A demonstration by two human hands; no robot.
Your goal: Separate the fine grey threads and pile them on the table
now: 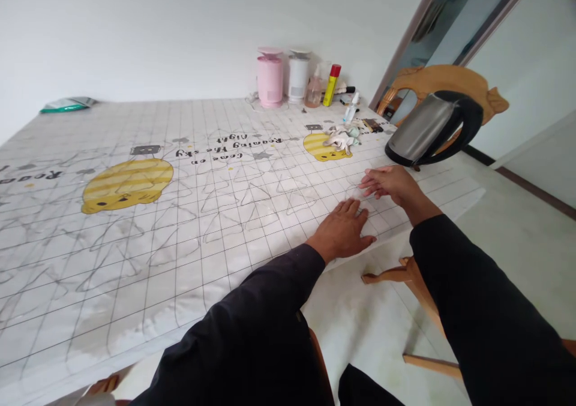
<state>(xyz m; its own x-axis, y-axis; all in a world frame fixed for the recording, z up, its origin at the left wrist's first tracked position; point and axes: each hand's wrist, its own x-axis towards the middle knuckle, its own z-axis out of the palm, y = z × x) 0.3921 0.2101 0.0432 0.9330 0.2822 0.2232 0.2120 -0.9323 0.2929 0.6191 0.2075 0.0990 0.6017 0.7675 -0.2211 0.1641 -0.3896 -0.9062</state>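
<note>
My left hand (pixel 342 229) lies palm down on the white grid-patterned tablecloth (pixel 288 238) near its front edge, fingers stretched and thumb apart. Just beyond it my right hand (pixel 389 184) hovers low or rests on the cloth, its fingers loosely bent and apart. A faint thin outline shows by the fingertips of both hands; whether either touches it I cannot tell. Several thin grey wire-like shapes (pixel 224 226), roughly triangular, lie in rows to the left of my hands. The nearest large thing to my right hand is a steel kettle (pixel 420 127) with a black handle.
Along the wall stand a pink canister (pixel 270 81), a white canister (pixel 298 76), a pump bottle (pixel 314 89) and a yellow spray can (pixel 331 86). A crumpled pale cloth or glove (pixel 342 137) lies nearer. A green packet (pixel 67 105) is far left. Wooden chair (pixel 450 82) behind the kettle.
</note>
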